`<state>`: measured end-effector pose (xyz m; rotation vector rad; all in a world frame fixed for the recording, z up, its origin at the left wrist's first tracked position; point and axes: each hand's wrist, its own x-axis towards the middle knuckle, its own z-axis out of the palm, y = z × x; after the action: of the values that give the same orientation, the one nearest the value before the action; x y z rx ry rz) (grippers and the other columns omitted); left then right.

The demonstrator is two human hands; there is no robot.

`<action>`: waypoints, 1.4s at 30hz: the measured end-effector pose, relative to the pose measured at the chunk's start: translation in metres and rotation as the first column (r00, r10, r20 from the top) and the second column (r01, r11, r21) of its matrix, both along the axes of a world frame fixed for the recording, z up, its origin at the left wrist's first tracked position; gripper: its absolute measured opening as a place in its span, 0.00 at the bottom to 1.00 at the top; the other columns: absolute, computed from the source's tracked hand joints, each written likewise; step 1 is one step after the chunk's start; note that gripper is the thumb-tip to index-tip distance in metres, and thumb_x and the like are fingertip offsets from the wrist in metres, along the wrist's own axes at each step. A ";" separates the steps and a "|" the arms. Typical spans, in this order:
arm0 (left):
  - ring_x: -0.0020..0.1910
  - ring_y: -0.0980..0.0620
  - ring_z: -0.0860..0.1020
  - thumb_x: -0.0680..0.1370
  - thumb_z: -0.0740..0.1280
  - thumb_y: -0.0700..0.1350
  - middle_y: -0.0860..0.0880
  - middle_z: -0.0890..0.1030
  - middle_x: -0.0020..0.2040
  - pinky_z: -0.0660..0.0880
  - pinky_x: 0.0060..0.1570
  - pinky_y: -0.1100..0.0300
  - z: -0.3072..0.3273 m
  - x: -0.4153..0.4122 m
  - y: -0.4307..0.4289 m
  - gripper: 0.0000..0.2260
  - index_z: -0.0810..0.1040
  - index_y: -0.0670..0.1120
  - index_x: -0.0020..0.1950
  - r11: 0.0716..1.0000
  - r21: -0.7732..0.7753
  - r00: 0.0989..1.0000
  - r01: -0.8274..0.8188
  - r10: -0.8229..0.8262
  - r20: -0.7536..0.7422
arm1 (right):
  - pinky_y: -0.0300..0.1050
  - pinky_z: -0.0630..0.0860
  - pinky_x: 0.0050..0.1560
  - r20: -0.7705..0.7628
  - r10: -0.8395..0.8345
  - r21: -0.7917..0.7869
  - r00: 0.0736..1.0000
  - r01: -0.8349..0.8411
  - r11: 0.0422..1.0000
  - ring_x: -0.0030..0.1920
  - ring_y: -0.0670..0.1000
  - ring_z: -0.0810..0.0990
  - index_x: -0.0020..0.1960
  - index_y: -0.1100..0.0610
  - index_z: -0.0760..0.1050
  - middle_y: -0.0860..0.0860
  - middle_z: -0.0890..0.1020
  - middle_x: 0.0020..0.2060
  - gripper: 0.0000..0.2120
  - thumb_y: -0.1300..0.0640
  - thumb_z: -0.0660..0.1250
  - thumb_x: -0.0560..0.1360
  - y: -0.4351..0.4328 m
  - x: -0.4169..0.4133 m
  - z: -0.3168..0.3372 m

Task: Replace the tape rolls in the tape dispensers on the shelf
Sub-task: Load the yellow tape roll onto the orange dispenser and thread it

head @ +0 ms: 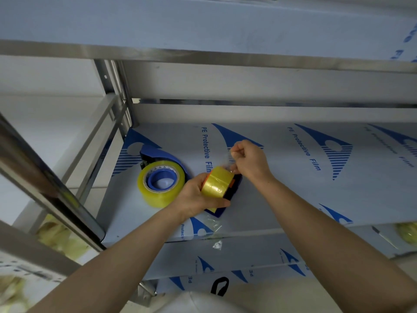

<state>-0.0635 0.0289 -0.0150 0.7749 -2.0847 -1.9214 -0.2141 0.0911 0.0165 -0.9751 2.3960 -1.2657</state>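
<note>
Peeling the clear end [230, 158] off a glossy yellow roll [217, 181], our right hand [248, 161] pinches it while our left hand [196, 197] grips the roll over a dark blue dispenser [234, 188] on the film-covered shelf [293, 188]. Next, we judge, comes careful threading. At left, a fatter roll [161, 193] sits on a blue hub.

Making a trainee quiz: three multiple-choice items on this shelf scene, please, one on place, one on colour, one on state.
1. Where is the larger tape roll? A on the shelf, left of the left hand; B on the floor; C on the top shelf.
2. Its dispenser's colour? A red; B blue; C white.
3. The right hand? A flat on the shelf; B pinching the tape end; C hanging idle.
Key: A, it lies there; B, blue shell; B, it pinches the tape end above the smaller roll.
</note>
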 end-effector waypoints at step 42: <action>0.35 0.48 0.75 0.74 0.70 0.48 0.42 0.75 0.35 0.75 0.41 0.58 -0.018 -0.017 -0.001 0.14 0.76 0.37 0.40 0.998 0.049 0.991 -0.049 0.054 -0.124 | 0.55 0.80 0.47 -0.179 0.140 -0.229 0.974 -0.180 0.957 0.38 0.48 0.80 0.50 0.59 0.75 0.44 0.79 0.34 0.04 0.62 0.61 0.77 0.012 0.020 0.011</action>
<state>-0.0802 0.0274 -0.0328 0.6908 -1.9353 -1.9432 -0.1945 0.1028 0.0279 -1.3625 2.2541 -1.4963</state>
